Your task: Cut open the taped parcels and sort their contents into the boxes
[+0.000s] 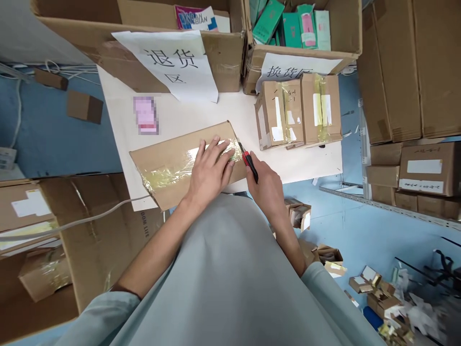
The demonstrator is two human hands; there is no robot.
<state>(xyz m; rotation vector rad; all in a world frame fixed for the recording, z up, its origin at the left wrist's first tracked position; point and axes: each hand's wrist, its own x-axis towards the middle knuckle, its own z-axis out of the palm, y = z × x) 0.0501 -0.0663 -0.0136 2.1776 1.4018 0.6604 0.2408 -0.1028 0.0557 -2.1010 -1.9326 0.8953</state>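
A long cardboard box with shiny tape along its top lies at a slant on the white table. My left hand rests on the box's right part, fingers spread over the tape. My right hand is wrapped round a red and black cutter, whose blade tip is at the box's right end. Whether the blade touches the tape is too small to tell. A blurred pink item lies behind the box.
Two open cartons with paper signs, the left and the right, stand at the back. Taped boxes sit at the table's right. A cable runs in from the left; a shelf rail is at right.
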